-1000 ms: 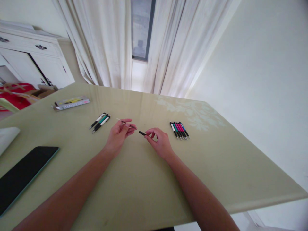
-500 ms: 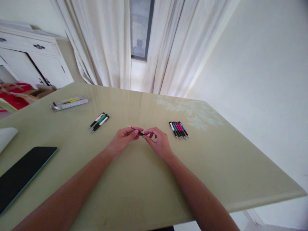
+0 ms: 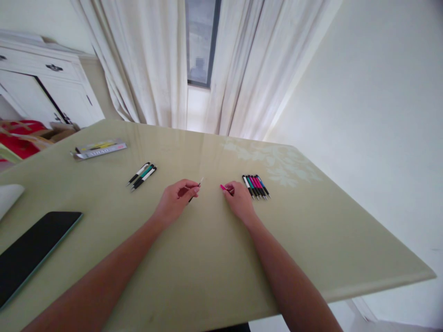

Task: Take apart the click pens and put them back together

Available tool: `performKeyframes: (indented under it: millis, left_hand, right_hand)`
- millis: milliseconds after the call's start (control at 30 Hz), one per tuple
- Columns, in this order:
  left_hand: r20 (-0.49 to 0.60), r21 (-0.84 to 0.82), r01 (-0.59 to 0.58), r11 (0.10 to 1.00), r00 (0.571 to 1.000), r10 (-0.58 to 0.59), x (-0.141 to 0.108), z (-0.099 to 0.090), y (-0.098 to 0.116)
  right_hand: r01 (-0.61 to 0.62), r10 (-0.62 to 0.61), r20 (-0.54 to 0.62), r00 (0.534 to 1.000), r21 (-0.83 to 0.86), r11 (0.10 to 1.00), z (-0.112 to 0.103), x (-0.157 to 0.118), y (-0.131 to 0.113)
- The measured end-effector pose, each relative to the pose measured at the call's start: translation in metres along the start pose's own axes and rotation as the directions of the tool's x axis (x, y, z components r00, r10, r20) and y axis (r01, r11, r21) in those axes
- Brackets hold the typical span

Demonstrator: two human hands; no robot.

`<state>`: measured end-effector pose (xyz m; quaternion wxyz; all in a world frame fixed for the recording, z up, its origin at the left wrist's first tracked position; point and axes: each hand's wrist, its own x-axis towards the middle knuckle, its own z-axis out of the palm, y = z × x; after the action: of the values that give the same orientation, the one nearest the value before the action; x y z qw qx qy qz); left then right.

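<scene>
My left hand (image 3: 176, 198) is closed, pinching a thin pen part (image 3: 190, 200) between thumb and forefinger. Its dark end points down toward me, and a pale, slim refill-like tip (image 3: 201, 180) sticks out above the fingers. To the right, my right hand (image 3: 239, 199) is closed around a pink pen barrel (image 3: 223, 187), whose end pokes out toward the left; the fingers hide the rest. Just beyond that hand lies a row of several pens (image 3: 256, 186) in white, green, pink and blue with black grips. Farther left rest three pens (image 3: 141, 176), two white and one green.
A clear-and-white box (image 3: 101, 151) with something yellow inside lies at the far left of the table (image 3: 194, 276). A black tablet-like slab (image 3: 34, 249) and a white object (image 3: 9, 196) are at the left. Curtains (image 3: 152, 64) and a wall (image 3: 374, 115) stand behind.
My hands have moved apart. The dark pen part stays in my left hand, turned so its pale tip points up and right; a pink barrel now shows in my right hand.
</scene>
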<state>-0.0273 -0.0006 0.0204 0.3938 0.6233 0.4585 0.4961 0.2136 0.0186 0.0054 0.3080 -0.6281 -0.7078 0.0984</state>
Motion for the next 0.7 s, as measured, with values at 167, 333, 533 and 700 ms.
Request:
performKeyframes:
  millis: [167,333,533,700]
  left_hand:
    - [-0.025,0.170,-0.082,0.982,0.996,0.087,-0.002,-0.001,0.001]
    - [-0.014,0.159,-0.084,0.984,0.996,0.087,-0.002,-0.002,-0.003]
    - [0.066,0.216,-0.147,0.965,0.989,0.136,-0.003,-0.003,-0.002]
    - [0.096,0.318,-0.215,0.923,0.976,0.195,-0.002,-0.005,-0.002]
  right_hand:
    - [0.100,-0.109,0.025,0.994,0.236,0.967,-0.002,-0.002,-0.012]
    - [0.225,-0.228,-0.048,0.972,0.451,0.864,-0.008,-0.007,-0.032]
    - [0.260,-0.273,-0.041,0.961,0.472,0.843,-0.009,-0.012,-0.040]
    - [0.266,-0.271,-0.057,0.961,0.468,0.843,-0.008,-0.011,-0.036]
